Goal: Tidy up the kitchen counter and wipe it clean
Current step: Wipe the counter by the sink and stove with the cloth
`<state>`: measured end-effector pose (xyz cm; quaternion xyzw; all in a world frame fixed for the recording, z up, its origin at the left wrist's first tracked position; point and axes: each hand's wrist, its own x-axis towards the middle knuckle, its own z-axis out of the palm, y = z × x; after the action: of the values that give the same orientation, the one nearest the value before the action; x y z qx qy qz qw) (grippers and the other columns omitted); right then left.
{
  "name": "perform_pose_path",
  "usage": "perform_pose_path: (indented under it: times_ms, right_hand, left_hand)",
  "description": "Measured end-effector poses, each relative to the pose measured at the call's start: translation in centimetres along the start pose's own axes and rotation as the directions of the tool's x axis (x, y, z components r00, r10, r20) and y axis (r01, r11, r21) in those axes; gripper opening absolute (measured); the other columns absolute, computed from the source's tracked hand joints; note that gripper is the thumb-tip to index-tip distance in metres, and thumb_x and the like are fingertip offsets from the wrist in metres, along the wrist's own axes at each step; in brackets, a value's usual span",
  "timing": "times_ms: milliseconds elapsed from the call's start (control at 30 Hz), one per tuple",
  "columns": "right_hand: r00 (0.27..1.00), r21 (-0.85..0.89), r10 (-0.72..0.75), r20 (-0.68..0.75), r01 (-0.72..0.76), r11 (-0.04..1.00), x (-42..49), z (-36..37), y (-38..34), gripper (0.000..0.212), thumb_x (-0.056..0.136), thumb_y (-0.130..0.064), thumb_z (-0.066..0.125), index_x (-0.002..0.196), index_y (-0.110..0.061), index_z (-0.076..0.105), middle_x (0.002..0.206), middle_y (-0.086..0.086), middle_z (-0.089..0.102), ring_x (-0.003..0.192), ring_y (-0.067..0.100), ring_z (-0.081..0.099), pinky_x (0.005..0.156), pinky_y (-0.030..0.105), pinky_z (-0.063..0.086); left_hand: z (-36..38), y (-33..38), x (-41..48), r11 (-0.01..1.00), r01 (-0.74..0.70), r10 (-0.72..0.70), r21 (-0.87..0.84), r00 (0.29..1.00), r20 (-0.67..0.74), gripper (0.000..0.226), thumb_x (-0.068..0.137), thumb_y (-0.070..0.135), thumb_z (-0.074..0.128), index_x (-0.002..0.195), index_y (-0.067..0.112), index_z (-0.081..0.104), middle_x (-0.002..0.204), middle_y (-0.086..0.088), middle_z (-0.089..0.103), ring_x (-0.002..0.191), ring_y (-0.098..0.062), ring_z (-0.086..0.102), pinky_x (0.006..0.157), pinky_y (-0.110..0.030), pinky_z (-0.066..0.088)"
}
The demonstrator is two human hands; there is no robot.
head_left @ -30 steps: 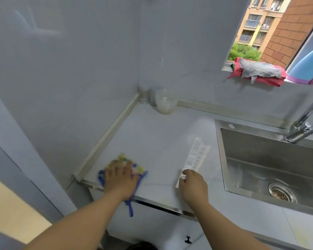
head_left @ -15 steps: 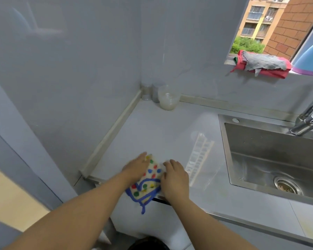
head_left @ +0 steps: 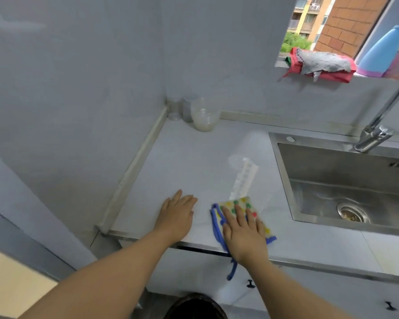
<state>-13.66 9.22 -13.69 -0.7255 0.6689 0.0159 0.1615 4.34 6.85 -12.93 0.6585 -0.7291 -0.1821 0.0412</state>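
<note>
A dotted cloth (head_left: pixel 237 204) with blue trim lies near the front edge of the grey counter (head_left: pixel 194 162), its blue loop hanging over the edge. My right hand (head_left: pixel 244 229) presses flat on it with straight fingers. My left hand (head_left: pixel 177 212) rests flat on the bare counter just left of the cloth, holding nothing. A white strip inside a clear plastic bag (head_left: pixel 243 180) lies just beyond the cloth.
Clear plastic cups (head_left: pixel 203 115) stand in the back corner. A steel sink (head_left: pixel 346 187) with a tap (head_left: pixel 376 132) is on the right. Rags (head_left: pixel 320 65) and a blue bottle (head_left: pixel 380 51) sit on the window sill. A dark bin (head_left: pixel 194 306) is below the counter.
The cloth passed from under my left hand to under my right hand and moved right. My right hand left the plastic bag; my left hand now rests on bare counter.
</note>
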Motion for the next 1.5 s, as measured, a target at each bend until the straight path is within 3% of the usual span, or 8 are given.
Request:
perform_pose_path:
  times_ms: [100,267,533,733,933,1067,1200,1500]
  right_hand:
    - [0.973,0.013,0.229,-0.004,-0.229,0.973,-0.8,-0.6,2.1,0.051,0.101,-0.04,0.008,0.15,-0.037,-0.006,0.16,-0.001,-0.012,0.147,0.023,-0.012,0.118,0.043,-0.007]
    - [0.999,-0.03,0.015,0.048,-0.013,0.999,-1.3,0.8,-0.2,0.09,0.066,-0.064,-0.035,0.148,-0.038,-0.011,0.159,-0.005,-0.013,0.147,0.023,-0.015,0.116,0.044,-0.01]
    - [0.908,0.017,0.418,-0.01,-0.418,0.908,-2.1,-2.3,11.7,0.052,0.101,-0.04,0.012,0.15,-0.035,-0.007,0.16,-0.002,-0.013,0.147,0.023,-0.012,0.119,0.044,-0.006]
    - [0.997,-0.059,0.083,-0.012,-0.083,0.995,-3.4,-1.5,13.2,0.096,0.059,-0.064,-0.043,0.147,-0.038,-0.014,0.159,-0.003,-0.012,0.147,0.023,-0.013,0.117,0.043,-0.008]
    - [0.944,-0.063,0.32,-0.075,-0.325,0.944,-5.0,-4.4,25.9,0.052,0.101,-0.043,0.013,0.15,-0.035,-0.001,0.16,-0.002,-0.004,0.148,0.022,-0.005,0.119,0.043,-0.001]
    - [0.922,-0.028,0.374,-0.099,-0.378,0.925,-5.0,-4.5,27.1,0.054,0.098,-0.046,0.007,0.151,-0.034,-0.002,0.16,0.0,-0.004,0.148,0.026,-0.006,0.118,0.045,-0.003]
    - [0.991,-0.032,0.127,-0.05,-0.128,0.991,-5.1,-3.8,25.7,0.091,0.066,-0.061,-0.037,0.149,-0.037,-0.009,0.16,-0.002,-0.009,0.147,0.027,-0.011,0.117,0.045,-0.008]
    - [0.896,-0.007,0.432,-0.103,-0.435,0.901,-6.7,-6.0,34.2,0.053,0.101,-0.043,0.013,0.15,-0.034,-0.004,0.16,-0.001,-0.006,0.148,0.025,-0.008,0.119,0.043,-0.005]
  left_hand:
    - [0.8,2.8,0.9,0.995,-0.073,0.068,0.062,0.994,0.085,0.05,0.103,0.018,0.022,0.151,0.016,0.009,0.16,0.003,0.001,0.147,-0.019,-0.006,0.12,-0.034,-0.001]
    - [1.6,6.3,2.0,0.997,-0.072,0.068,0.04,0.992,0.105,0.056,0.099,0.013,0.027,0.151,0.016,0.008,0.16,0.002,0.001,0.147,-0.017,-0.005,0.12,-0.035,0.0]
    - [3.0,11.5,2.2,0.98,-0.187,0.173,0.067,0.97,0.168,0.05,0.103,0.021,0.021,0.151,0.016,0.008,0.16,0.003,0.002,0.147,-0.016,-0.003,0.12,-0.038,0.001]
    - [5.1,19.1,3.1,0.97,-0.227,0.213,0.083,0.965,0.156,0.06,0.097,0.012,0.033,0.151,0.017,0.006,0.16,0.004,0.0,0.147,-0.016,-0.005,0.119,-0.037,0.002]
    - [7.8,26.3,3.9,0.941,-0.3,0.251,0.158,0.929,0.272,0.063,0.101,0.039,0.026,0.151,0.017,-0.005,0.159,0.0,-0.011,0.147,-0.021,-0.011,0.119,-0.045,-0.002]
    - [9.5,28.8,4.1,0.946,-0.218,0.142,0.241,0.944,0.297,0.066,0.098,0.05,0.021,0.15,0.02,-0.008,0.158,-0.001,-0.017,0.145,-0.028,-0.017,0.115,-0.055,-0.004]
    - [9.3,29.7,4.4,0.945,-0.183,0.102,0.27,0.952,0.288,0.066,0.098,0.051,0.02,0.15,0.023,-0.009,0.159,0.0,-0.015,0.146,-0.028,-0.015,0.116,-0.055,-0.001]
    - [9.3,30.3,4.1,0.963,-0.147,0.088,0.224,0.964,0.253,0.068,0.096,0.051,0.029,0.151,0.025,0.0,0.159,0.001,-0.006,0.146,-0.027,-0.011,0.118,-0.051,0.0]
